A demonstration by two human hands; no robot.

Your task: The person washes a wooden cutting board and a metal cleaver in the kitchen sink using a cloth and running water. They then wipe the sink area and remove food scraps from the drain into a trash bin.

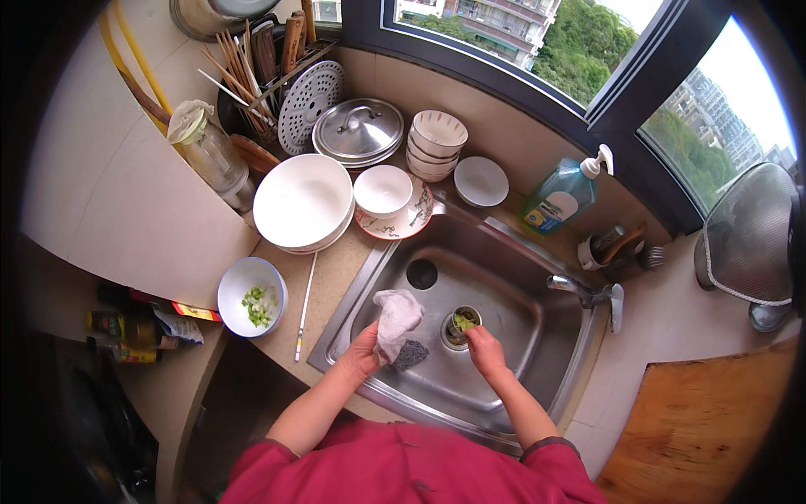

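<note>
A crumpled whitish cloth (400,319) is gripped in my left hand (364,350), above the near left part of the stainless steel sink (497,384). A grey scouring pad (410,355) lies in the sink just beneath it. My right hand (486,350) holds the rim of a small drain strainer basket (466,319) with green vegetable scraps in it, over the drain opening. My right fingertips partly hide the basket's edge. A second round dark opening (422,274) shows towards the sink's back left.
Left of the sink stand a bowl of chopped scallions (252,296), a chopstick (306,307) and stacked white bowls (303,201). A faucet (589,293) and a soap bottle (560,194) are at the far right side. A wooden board (699,416) lies on the right counter.
</note>
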